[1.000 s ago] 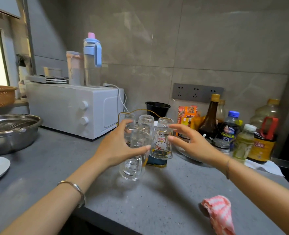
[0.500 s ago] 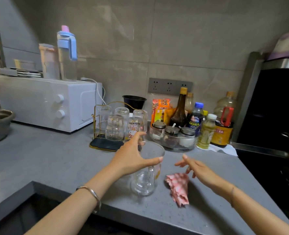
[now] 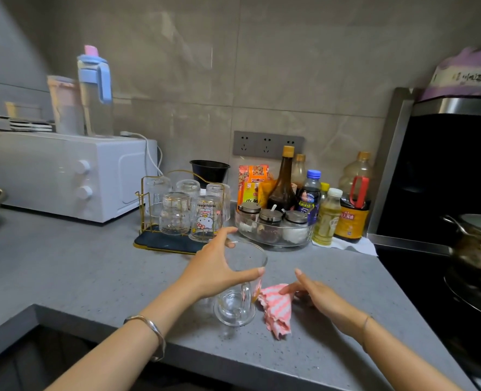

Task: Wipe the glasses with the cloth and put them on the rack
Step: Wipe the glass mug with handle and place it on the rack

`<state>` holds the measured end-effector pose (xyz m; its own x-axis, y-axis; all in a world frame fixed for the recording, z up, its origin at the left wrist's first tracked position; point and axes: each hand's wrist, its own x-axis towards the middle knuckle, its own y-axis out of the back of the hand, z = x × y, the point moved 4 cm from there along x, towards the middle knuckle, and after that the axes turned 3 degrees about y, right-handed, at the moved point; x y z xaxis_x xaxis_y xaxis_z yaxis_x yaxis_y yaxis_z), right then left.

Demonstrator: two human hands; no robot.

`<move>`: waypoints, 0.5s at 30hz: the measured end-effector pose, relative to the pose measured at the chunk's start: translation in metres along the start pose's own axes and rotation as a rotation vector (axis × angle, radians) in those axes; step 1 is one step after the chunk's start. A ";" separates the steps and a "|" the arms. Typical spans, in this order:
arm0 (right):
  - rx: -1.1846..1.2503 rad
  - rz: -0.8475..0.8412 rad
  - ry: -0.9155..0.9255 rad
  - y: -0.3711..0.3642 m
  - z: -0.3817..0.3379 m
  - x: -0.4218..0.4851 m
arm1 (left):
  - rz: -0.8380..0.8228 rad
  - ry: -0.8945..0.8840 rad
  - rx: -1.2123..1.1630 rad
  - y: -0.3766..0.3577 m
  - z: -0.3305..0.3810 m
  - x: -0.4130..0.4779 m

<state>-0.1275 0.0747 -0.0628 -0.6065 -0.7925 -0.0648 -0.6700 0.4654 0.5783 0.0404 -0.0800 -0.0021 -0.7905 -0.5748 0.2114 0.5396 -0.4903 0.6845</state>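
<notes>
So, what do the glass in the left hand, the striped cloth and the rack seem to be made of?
Glass in the left hand: clear, glossy glass by the look; the counter shows through it. Cloth: soft matt fabric, pink-and-white stripes, crumpled folds. Rack: thin wire, probably metal, shiny gold finish.

left hand (image 3: 214, 273) covers part of the glass (image 3: 234, 305); pot (image 3: 480, 246) cut off at right

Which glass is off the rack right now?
The handled glass gripped by the left hand, upright beside the cloth; the others sit inverted on the gold rack.
</notes>
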 end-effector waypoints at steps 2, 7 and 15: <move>0.015 0.000 -0.001 0.000 0.002 0.000 | -0.017 0.010 0.014 0.000 -0.001 0.001; 0.291 0.055 0.110 0.008 -0.007 -0.008 | -0.037 -0.025 0.109 0.001 0.003 -0.001; 0.472 0.255 0.435 0.052 -0.066 -0.046 | 0.093 -0.394 -0.005 -0.005 0.066 -0.018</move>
<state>-0.1057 0.1092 0.0242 -0.6094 -0.6753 0.4155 -0.7035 0.7022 0.1096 0.0330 -0.0237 0.0370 -0.7881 -0.3226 0.5242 0.6148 -0.4520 0.6463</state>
